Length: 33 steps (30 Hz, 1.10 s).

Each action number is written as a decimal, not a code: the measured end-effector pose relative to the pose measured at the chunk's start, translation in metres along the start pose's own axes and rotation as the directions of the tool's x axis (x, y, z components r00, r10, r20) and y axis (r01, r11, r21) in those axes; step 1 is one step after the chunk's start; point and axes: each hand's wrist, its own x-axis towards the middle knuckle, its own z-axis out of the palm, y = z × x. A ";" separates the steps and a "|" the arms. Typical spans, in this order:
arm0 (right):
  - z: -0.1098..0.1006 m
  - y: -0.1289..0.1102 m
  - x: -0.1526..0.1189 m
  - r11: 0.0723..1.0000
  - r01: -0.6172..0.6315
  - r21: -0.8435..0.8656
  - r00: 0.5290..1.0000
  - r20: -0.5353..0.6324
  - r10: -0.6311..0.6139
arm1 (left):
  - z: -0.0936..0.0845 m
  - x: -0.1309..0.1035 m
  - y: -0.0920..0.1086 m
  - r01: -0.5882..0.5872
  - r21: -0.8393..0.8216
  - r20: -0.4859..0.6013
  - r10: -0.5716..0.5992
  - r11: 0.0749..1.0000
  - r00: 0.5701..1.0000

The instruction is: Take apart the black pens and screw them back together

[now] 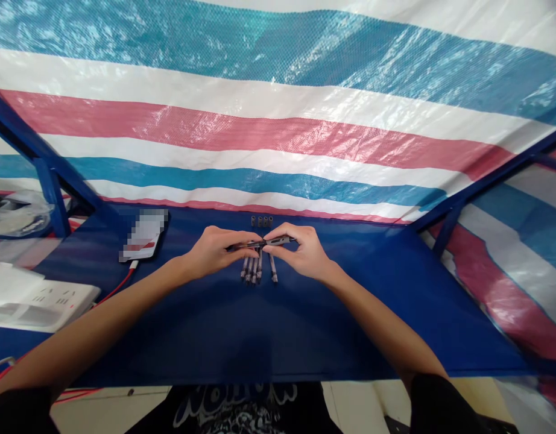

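Both my hands meet over the middle of the blue table, pinching a slim dark and grey pen-like object (274,241) held level between them. My left hand (217,250) grips its darker left end, and my right hand (300,248) grips the grey right part. Under and in front of the fingers lie several thin pen-like pieces (251,270) side by side. One similar piece (273,269) lies apart on their right. Behind my hands, several small grey cylinders (265,221) stand in a short row.
A phone (148,235) with a red cable (119,285) lies on the blue table (269,325) at left. Nearer me is a white power strip (65,301). Blue frame bars (481,187) slope at both sides, before a striped sheet (278,132).
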 end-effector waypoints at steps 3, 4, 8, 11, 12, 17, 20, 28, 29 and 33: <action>0.002 0.002 0.000 0.995 0.047 -0.087 0.999 -0.023 -0.049 | 0.000 -0.002 -0.003 0.018 0.018 0.036 -0.018 1.000 0.999; 0.003 0.003 0.000 0.990 0.058 -0.130 0.998 -0.021 -0.061 | 0.000 -0.002 -0.004 0.027 0.030 0.053 -0.029 0.999 0.998; 0.006 0.007 -0.001 0.960 0.048 -0.278 0.999 0.030 -0.041 | 0.001 -0.005 -0.006 0.016 0.091 0.083 -0.023 0.996 0.996; 0.005 0.008 -0.001 0.955 -0.011 -0.296 0.997 0.069 0.033 | 0.001 -0.005 -0.006 -0.028 0.134 0.092 0.016 0.991 0.996; 0.004 0.008 -0.001 0.957 -0.030 -0.290 0.997 0.061 0.050 | 0.001 -0.004 -0.007 -0.036 0.143 0.100 0.022 0.989 0.995; -0.002 0.007 0.000 0.967 0.027 -0.252 0.999 0.038 -0.018 | -0.003 -0.001 -0.007 0.002 0.122 0.152 -0.021 0.993 0.988; -0.002 0.008 0.000 0.954 0.029 -0.300 0.994 0.112 0.005 | -0.005 0.000 -0.006 0.004 0.127 0.203 -0.030 0.992 0.979; 0.002 0.010 0.000 0.962 0.048 -0.267 0.997 0.077 -0.028 | -0.006 0.001 -0.007 0.024 0.156 0.250 -0.062 0.987 0.966; 0.002 0.011 0.000 0.955 0.048 -0.292 0.996 0.091 -0.022 | -0.007 0.002 -0.007 0.014 0.160 0.249 -0.054 0.987 0.967; 0.000 0.014 -0.001 0.935 0.017 -0.353 0.981 0.188 0.053 | -0.007 0.001 -0.008 -0.023 0.186 0.258 -0.026 0.982 0.966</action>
